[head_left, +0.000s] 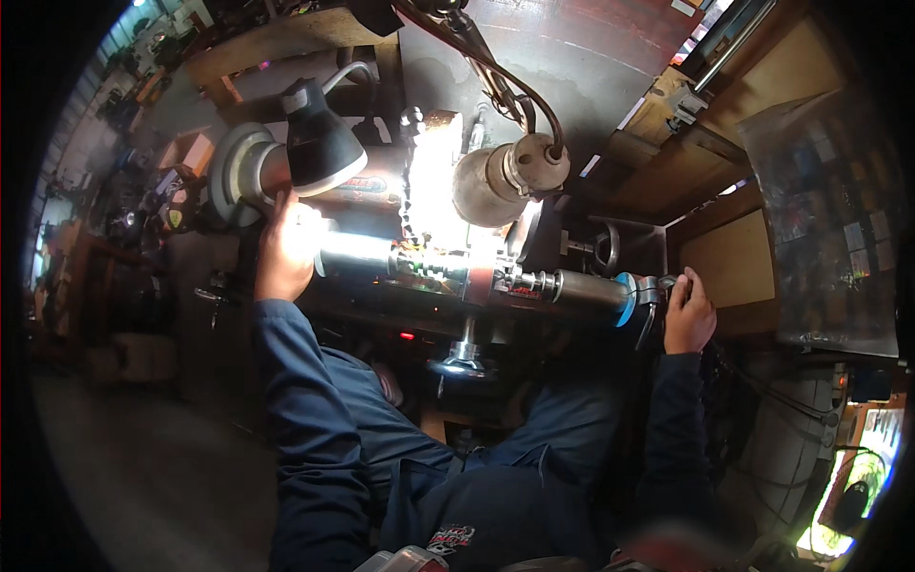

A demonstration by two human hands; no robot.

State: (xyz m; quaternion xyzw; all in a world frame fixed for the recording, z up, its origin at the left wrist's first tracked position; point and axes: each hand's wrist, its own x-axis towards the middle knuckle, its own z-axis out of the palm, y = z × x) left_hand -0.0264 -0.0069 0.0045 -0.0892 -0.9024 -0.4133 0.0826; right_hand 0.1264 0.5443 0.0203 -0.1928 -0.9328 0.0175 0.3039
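Observation:
A long machine with metal cylinders lies across in front of me under bright lamps. At its left end, beside the left metal cylinder (357,252), is my left hand (284,253), its fingers bent around something that glare hides. My right hand (691,316) is closed at the far right, fingers and thumb on a small metal handle (669,283). Next to that handle are a metal clamp (649,290) and a blue ring (626,298) on the right metal cylinder (588,290). Between the two cylinders runs a lobed metal shaft (434,263), partly washed out by light.
A black lamp (322,143) and a beige lamp (505,181) hang over the machine. Below its middle a metal handwheel (462,360) sticks out towards my legs. At left stands a round flanged wheel (238,172); a plastic sheet (824,219) hangs at right.

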